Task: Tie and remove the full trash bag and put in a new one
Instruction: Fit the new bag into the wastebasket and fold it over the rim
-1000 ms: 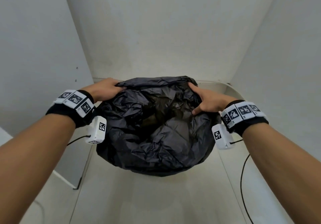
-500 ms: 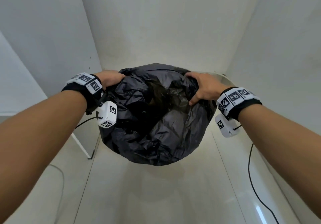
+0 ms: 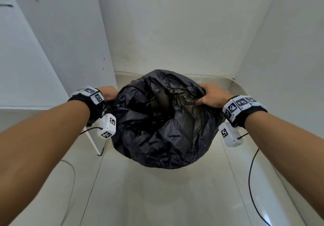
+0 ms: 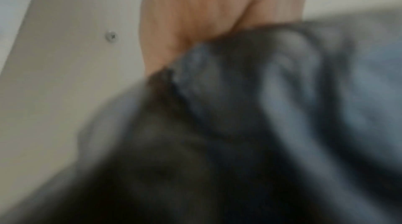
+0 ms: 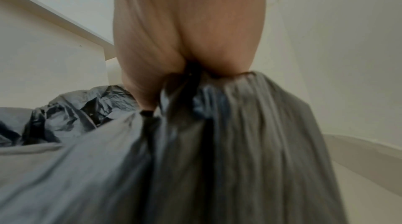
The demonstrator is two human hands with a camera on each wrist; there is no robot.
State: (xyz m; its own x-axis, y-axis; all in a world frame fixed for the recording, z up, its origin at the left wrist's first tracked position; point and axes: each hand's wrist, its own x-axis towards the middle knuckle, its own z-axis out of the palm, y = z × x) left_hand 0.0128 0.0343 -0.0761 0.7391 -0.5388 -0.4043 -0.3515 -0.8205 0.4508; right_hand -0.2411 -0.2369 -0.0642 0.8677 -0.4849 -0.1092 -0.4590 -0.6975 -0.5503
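A crumpled black trash bag (image 3: 163, 120) hangs in front of me, its mouth spread wide between my two hands. My left hand (image 3: 109, 93) grips the bag's left rim with curled fingers, and the blurred left wrist view shows the palm (image 4: 195, 7) closed over gathered black plastic (image 4: 250, 107). On the right rim my right hand (image 3: 209, 95) clutches a bunch of the film, seen bunched under the palm (image 5: 189, 30) as grey pleats (image 5: 228, 133). No bin shows under the bag.
White walls enclose a narrow corner at the back (image 3: 175, 41) and on both sides. The pale glossy floor (image 3: 166, 190) runs toward me. A thin white post (image 3: 93, 143) stands at the left; black cables (image 3: 252, 182) trail from the wrist cameras.
Both hands have risen with the bag's rim and the bag now hangs higher off the floor. My view has tilted up, showing more wall.
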